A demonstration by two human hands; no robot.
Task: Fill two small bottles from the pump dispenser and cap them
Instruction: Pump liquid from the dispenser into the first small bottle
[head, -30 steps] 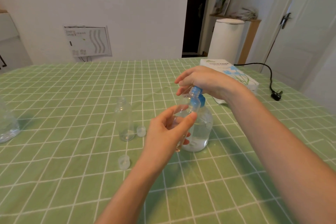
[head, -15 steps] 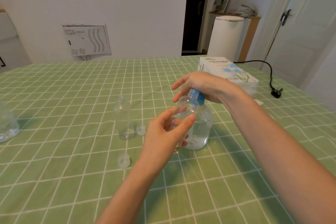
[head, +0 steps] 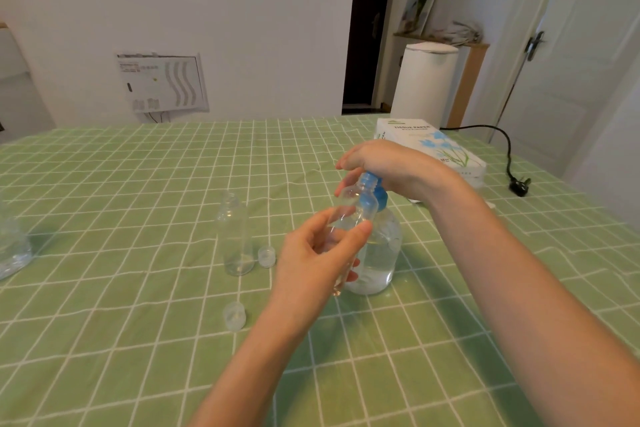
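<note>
My left hand [head: 318, 253] pinches the small bottle [head: 349, 208] between thumb and fingers. The bottle is tilted, its mouth up at the nozzle just under my right hand [head: 384, 166]. That hand lies palm-down on the blue pump head [head: 370, 181] of the dispenser [head: 377, 253], fingers loosely bent and gripping nothing. Since a second ago the right hand has sunk and less blue neck shows, so I judge a pump stroke is going in. I cannot tell how full the bottle is. To the left of my left hand, the second bottle [head: 235, 236] stands uncapped on the surface [head: 138, 357]. One cap [head: 266, 256] sits beside it and another cap [head: 234, 315] nearer me, both still to use.
</note>
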